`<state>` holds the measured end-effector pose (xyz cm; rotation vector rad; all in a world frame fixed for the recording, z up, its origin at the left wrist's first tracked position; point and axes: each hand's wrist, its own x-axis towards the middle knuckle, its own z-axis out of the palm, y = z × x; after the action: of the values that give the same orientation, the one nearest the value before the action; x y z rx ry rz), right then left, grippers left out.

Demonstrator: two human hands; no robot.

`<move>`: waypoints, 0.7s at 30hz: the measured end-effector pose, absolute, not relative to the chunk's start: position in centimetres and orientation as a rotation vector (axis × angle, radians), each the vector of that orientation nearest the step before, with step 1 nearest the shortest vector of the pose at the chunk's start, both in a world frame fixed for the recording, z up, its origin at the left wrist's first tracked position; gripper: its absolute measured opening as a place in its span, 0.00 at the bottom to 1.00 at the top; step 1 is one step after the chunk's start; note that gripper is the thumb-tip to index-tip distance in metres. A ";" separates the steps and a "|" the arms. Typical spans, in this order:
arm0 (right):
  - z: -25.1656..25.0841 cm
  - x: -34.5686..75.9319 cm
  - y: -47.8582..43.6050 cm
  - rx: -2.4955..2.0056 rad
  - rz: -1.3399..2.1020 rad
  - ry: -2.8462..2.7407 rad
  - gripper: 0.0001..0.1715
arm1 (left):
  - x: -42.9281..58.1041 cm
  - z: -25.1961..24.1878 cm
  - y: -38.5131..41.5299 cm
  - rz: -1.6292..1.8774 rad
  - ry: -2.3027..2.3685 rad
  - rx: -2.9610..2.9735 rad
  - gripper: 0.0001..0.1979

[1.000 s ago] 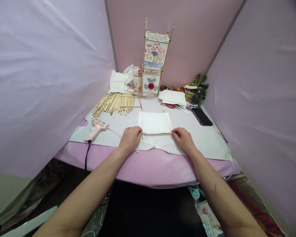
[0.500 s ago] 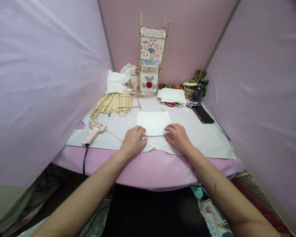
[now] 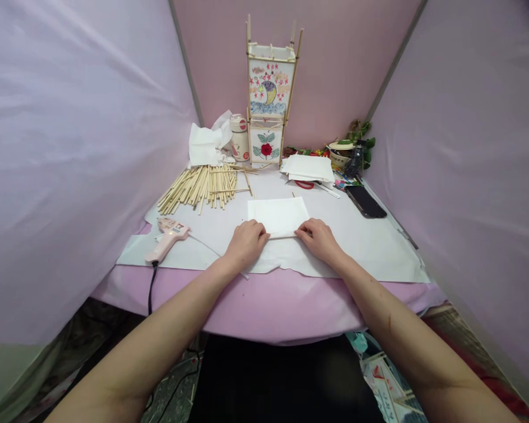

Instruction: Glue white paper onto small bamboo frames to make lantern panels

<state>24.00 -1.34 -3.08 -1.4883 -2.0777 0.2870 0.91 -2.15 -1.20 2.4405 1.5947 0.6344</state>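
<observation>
A white paper sheet (image 3: 278, 212) lies flat on the paper-covered table (image 3: 379, 247) in front of me. My left hand (image 3: 247, 241) rests on its near left corner, fingers curled and pressed down on the edge. My right hand (image 3: 318, 238) does the same at the near right corner, its fingertips pinching the edge. The two hands sit close together along that near edge. A thin stick end (image 3: 293, 194) pokes out behind the sheet. Whatever lies under the near edge is hidden by my fingers.
A pink glue gun (image 3: 170, 232) with its cord lies at the left. A pile of wooden sticks (image 3: 200, 185) lies behind it. A painted stick-and-paper lantern (image 3: 268, 100), a cup (image 3: 238, 138), tissue (image 3: 205, 147), stacked paper (image 3: 308, 167), red scissors (image 3: 304, 185) and a phone (image 3: 365, 201) line the back and right.
Both hands slid inward from the ends of a stick along the sheet's near edge. The stick no longer shows there, and the near edge now lies under my fingers.
</observation>
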 end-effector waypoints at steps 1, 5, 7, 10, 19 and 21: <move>-3.0 24.0 -1.2 -1.506 0.291 -2.086 0.10 | 0.9 -1.2 -2.1 0.624 1.599 2.441 0.09; -2.6 23.8 -1.0 -1.576 0.292 -2.100 0.10 | 0.9 -1.1 -1.8 0.593 1.592 2.433 0.09; -2.5 23.8 -0.9 -1.595 0.304 -2.097 0.10 | 0.8 -0.9 -1.7 0.581 1.587 2.408 0.08; -2.6 23.8 -0.7 -1.599 0.336 -2.085 0.09 | 0.8 -0.6 -1.5 0.536 1.582 2.360 0.08; -3.0 23.9 -0.5 -1.578 0.372 -2.043 0.08 | 0.7 -0.3 0.6 0.351 1.525 2.404 0.08; -3.0 23.9 -0.5 -1.578 0.373 -2.046 0.08 | 0.7 -0.3 0.6 0.359 1.531 2.419 0.07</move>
<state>23.94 -0.47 -3.03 -1.5783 -2.0457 0.3734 0.65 0.62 -0.29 2.4185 1.5314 0.3590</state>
